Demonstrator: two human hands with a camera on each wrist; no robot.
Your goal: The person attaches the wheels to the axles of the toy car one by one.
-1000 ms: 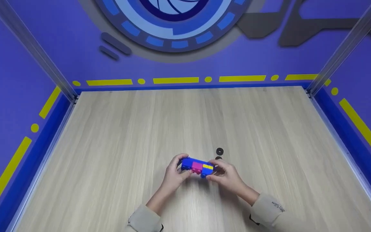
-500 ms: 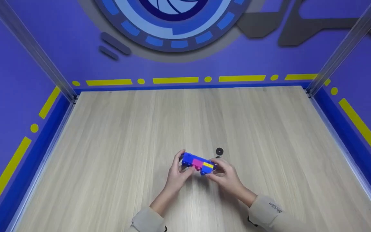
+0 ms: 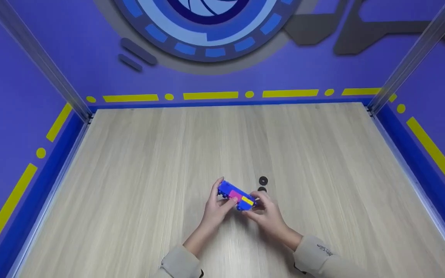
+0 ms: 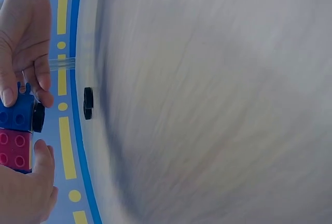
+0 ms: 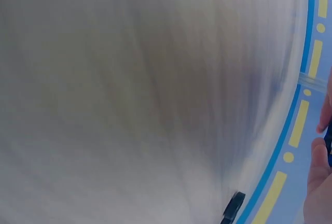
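Note:
Between both hands is a toy vehicle of building blocks (image 3: 236, 196), with blue, pink and yellow parts. My left hand (image 3: 214, 211) grips its left end, thumb across the pink block. At the other end, my right hand (image 3: 270, 216) pinches the blue block near the yellow piece. The left wrist view shows round studs on the pink block (image 4: 15, 149) and a black wheel (image 4: 38, 117) at the blue end, by the right hand's fingers. In the right wrist view, only part of the right hand (image 5: 319, 187) and a dark sliver of the vehicle appear.
Two loose black wheels, one farther off (image 3: 263, 180) and one nearer (image 3: 262, 189), lie on the wooden table (image 3: 160, 162) just beyond the right hand. Blue-purple panels (image 3: 214, 83) with yellow marks enclose the table's back and sides.
The vehicle has turned, its left end rising away and its right end dropping slightly nearer. My left hand has moved forward and right, and the right hand a little left. The loose wheels stay put.

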